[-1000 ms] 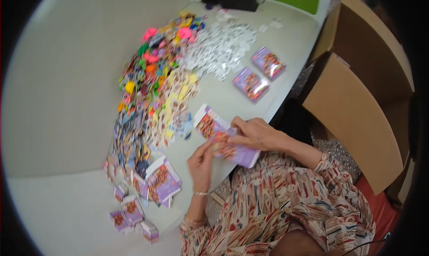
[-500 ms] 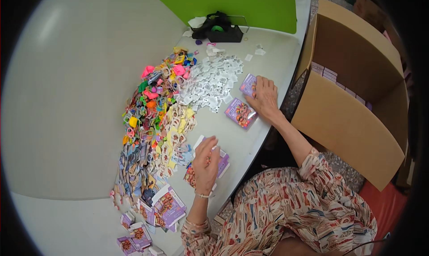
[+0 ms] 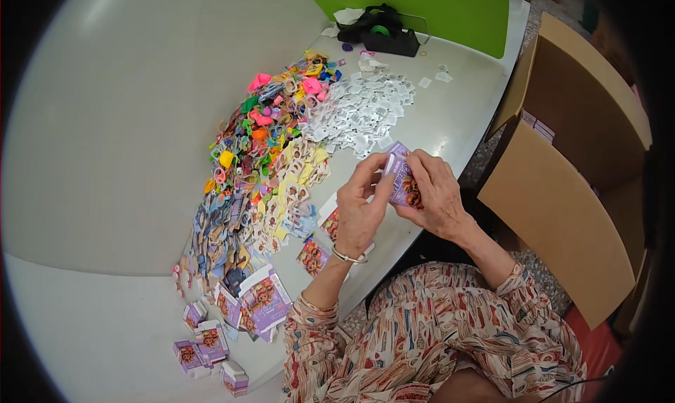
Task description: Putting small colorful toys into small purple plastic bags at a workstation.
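A small purple printed box [image 3: 406, 183] is held between my two hands above the table's near edge. My left hand [image 3: 360, 209] pinches its left upper side with thumb and fingers. Around its right side my right hand [image 3: 439, 197] is closed, the fingers bent over the top face. More purple card shows at the box's upper end; whether that is a flap or a second box I cannot tell. Beneath my left wrist lie an opened-out purple carton [image 3: 330, 224] and a printed purple piece [image 3: 312, 259], both partly hidden.
Small white paper slips [image 3: 362, 111] are heaped beyond my hands. Left of them are colourful small toys [image 3: 264, 125], cut-out cards [image 3: 281, 199] and more purple cartons [image 3: 264, 301]. A black tape dispenser [image 3: 390, 43] stands at the back. At right, an open cardboard box [image 3: 555, 213] contains purple boxes.
My right hand has lifted from the tabletop boxes and moved in toward my left hand. My left hand has come up and right, and both now grip a purple box. The view has shifted slightly.
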`<state>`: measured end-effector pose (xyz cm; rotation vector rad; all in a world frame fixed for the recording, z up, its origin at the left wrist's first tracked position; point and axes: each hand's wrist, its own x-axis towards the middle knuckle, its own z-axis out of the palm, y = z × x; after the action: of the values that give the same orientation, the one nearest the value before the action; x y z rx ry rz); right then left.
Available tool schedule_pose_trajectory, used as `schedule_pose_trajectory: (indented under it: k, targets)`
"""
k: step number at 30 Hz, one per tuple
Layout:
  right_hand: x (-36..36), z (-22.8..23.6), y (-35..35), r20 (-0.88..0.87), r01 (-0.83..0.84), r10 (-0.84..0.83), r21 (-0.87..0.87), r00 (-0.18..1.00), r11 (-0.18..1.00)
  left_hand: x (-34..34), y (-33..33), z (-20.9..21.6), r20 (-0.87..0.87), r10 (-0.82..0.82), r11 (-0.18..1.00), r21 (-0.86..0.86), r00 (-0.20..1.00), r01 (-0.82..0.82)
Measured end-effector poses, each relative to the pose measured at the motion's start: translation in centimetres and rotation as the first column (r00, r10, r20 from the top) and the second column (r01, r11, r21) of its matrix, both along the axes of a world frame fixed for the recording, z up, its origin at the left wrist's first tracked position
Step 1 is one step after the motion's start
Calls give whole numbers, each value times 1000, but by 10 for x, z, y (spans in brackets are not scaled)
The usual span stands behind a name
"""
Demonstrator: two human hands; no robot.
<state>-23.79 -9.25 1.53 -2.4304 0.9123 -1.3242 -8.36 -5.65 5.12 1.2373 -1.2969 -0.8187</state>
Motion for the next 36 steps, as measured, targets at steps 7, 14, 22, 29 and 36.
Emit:
schedule_pose_trajectory:
  k: [7, 14, 22, 29, 36]
  targets:
    - [0, -7, 6, -13, -99, 99, 21, 995, 995, 3, 18, 3, 68, 22, 999, 22, 997, -24]
    - [6, -11, 16, -59, -89, 92, 49, 994, 995, -8, 27, -16, 160, 173, 983, -94, 972, -159]
    - [12, -20, 15, -95, -66, 69, 38, 993, 997, 6, 19, -31, 52, 100, 993, 54, 994, -103]
    - [10, -20, 1, -61, -47, 54, 114, 997, 992, 32, 22, -17, -206, 109, 981, 179, 972, -72]
    - [17, -22, -1, -87, -52, 66, 148, 994, 988, 54, 45, -5, -152, 147, 960, 260, 977, -104]
